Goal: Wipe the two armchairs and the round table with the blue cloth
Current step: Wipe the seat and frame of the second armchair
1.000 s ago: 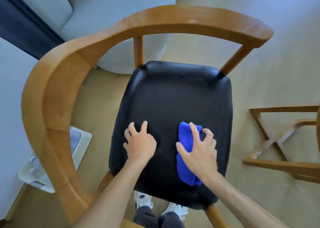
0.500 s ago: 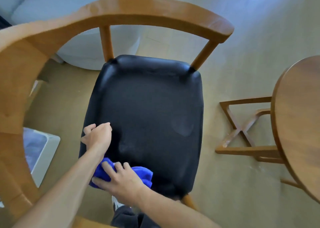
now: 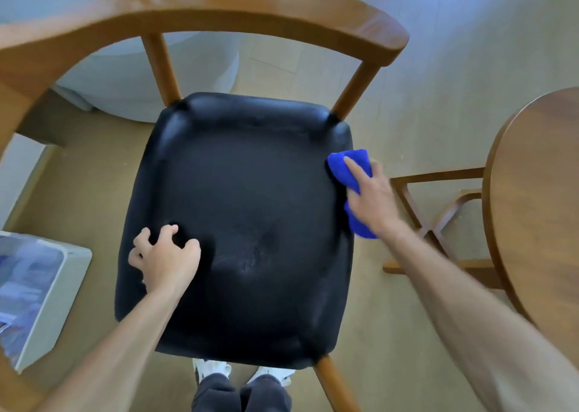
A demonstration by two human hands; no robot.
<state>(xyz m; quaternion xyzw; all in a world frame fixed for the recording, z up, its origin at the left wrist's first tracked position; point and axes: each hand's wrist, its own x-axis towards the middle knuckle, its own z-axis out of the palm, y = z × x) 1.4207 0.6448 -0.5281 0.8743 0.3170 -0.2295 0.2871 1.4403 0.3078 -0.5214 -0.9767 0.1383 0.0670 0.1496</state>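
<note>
A wooden armchair (image 3: 219, 7) with a curved backrest and a black padded seat (image 3: 244, 198) fills the middle of the view. My right hand (image 3: 371, 198) presses the folded blue cloth (image 3: 351, 164) against the seat's right side edge. My left hand (image 3: 166, 255) rests on the seat's left front part, fingers curled and apart, holding nothing. The round wooden table (image 3: 539, 198) shows at the right edge, with its crossed wooden base (image 3: 438, 223) below it. The second armchair is out of view.
A white bin (image 3: 53, 292) with bluish contents stands on the floor at the left. A pale grey upholstered piece (image 3: 134, 79) sits behind the chair. My shoes (image 3: 213, 367) are under the seat's front edge. Light wood floor lies between chair and table.
My right hand has carried the cloth from the seat's front left corner over to its right side edge. My left hand has shifted slightly onto the seat. The view has moved right and closer.
</note>
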